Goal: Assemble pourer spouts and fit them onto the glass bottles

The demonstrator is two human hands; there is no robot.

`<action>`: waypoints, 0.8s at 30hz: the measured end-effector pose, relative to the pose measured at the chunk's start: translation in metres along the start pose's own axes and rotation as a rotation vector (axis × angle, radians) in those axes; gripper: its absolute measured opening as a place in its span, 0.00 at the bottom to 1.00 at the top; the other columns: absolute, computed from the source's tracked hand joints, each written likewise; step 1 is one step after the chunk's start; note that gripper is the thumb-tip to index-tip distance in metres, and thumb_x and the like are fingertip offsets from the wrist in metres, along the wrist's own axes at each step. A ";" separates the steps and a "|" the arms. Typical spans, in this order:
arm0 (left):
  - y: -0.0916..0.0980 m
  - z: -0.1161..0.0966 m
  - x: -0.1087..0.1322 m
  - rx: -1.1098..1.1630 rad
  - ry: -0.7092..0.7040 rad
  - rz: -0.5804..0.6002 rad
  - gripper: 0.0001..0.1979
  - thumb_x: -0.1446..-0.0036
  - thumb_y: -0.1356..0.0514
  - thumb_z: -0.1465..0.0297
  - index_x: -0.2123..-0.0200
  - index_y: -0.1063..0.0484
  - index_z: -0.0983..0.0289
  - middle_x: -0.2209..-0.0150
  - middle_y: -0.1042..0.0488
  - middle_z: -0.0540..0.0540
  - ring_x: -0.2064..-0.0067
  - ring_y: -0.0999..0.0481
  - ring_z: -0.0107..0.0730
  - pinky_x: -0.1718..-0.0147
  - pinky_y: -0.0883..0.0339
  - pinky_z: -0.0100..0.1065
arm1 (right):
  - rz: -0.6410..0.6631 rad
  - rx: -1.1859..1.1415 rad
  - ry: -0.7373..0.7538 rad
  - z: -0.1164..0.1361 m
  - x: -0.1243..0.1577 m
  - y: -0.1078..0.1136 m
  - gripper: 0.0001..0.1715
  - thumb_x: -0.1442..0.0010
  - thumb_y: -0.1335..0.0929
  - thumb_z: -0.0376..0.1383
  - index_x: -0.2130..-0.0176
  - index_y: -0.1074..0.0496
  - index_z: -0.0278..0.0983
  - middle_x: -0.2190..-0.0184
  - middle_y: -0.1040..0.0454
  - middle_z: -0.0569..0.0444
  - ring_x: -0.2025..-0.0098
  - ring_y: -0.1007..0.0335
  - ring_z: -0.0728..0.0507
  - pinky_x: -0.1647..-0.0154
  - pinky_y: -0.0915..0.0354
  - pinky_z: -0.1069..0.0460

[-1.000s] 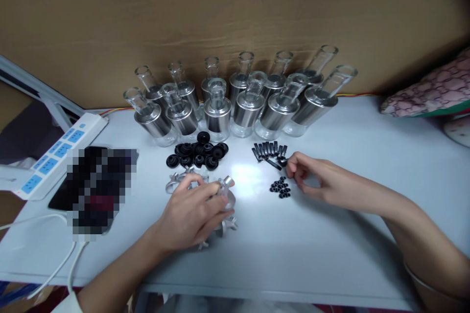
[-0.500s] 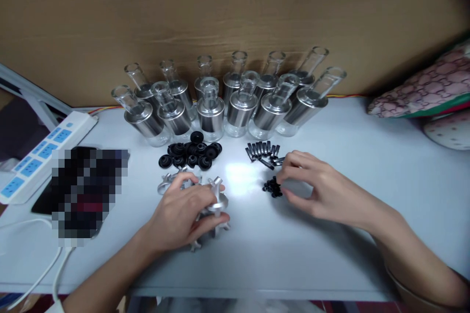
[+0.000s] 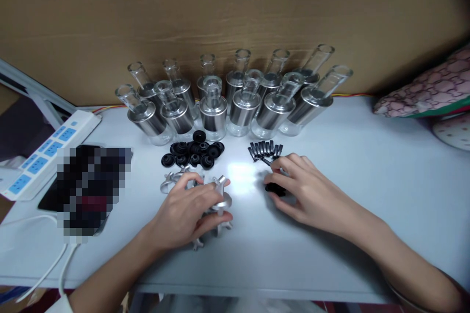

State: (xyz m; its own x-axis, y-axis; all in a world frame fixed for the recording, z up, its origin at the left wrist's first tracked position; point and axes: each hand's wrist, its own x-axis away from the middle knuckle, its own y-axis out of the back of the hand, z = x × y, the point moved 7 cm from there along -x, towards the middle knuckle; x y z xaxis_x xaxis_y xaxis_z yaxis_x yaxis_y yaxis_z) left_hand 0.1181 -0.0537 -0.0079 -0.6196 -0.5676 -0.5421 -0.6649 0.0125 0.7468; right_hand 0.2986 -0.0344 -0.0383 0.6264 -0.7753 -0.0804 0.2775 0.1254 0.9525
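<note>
My left hand grips a silver metal spout piece between thumb and fingers, its narrow tube pointing up. More silver spout pieces lie under and around that hand, partly hidden. My right hand reaches down over a small pile of tiny black parts, thumb and forefinger apart on either side of it. Whether it touches any of them I cannot tell. Just beyond those fingers lie several short black tube-like pieces in a rough row. A heap of round black stoppers sits beyond my left hand.
Two rows of glass bottles with steel sleeves stand along the back, before a cardboard panel. At left are a white power strip, a dark phone-like device and white cables. A pink patterned fabric item is at right.
My right hand has moved left, from beside the pile of tiny black parts to over it. My left hand keeps its hold on the spout piece. The view has shifted slightly.
</note>
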 end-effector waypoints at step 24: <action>-0.006 -0.005 -0.003 -0.105 -0.094 0.084 0.12 0.34 0.51 0.61 0.60 0.38 0.65 0.68 0.23 0.53 0.71 0.26 0.26 0.59 0.38 0.33 | 0.009 -0.028 -0.005 0.000 0.000 -0.006 0.07 0.42 0.37 0.31 0.65 0.29 0.36 0.65 0.33 0.47 0.63 0.39 0.40 0.63 0.42 0.46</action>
State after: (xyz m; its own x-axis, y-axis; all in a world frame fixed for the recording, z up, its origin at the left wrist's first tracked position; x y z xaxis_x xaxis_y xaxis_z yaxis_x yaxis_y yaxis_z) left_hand 0.1255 -0.0559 -0.0087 -0.7108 -0.4886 -0.5060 -0.5648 -0.0322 0.8246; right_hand 0.2971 -0.0348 -0.0441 0.6256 -0.7769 -0.0707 0.2926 0.1497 0.9444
